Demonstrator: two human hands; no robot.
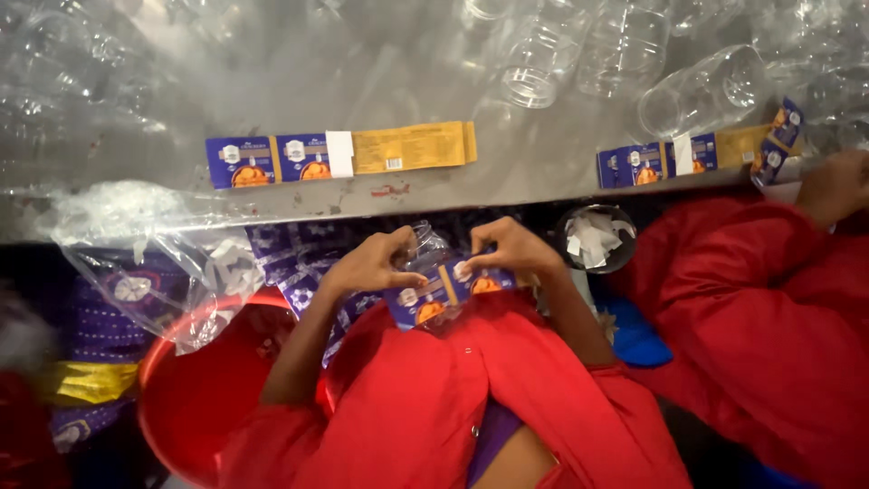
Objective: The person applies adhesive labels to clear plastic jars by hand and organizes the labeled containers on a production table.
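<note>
Fingers of left hand pinched on left end of blue-and-orange printed label strip; right hand fingers pinched on its right end. Strip sits wrapped against clear plastic jar, held between both hands above red-clad lap, just below bench edge.

Grey metal bench above. On it: long flat label strip, blue at left, white patch, yellow at right, lying straight across from the hands. Second similar strip further right, near another person's hand in a red sleeve. Pile of empty clear plastic jars along far side of bench.

Small round container of white paper scraps just right of right hand. Red plastic tub at lower left, crumpled clear plastic bag above it, stack of blue labels beside left hand.
</note>
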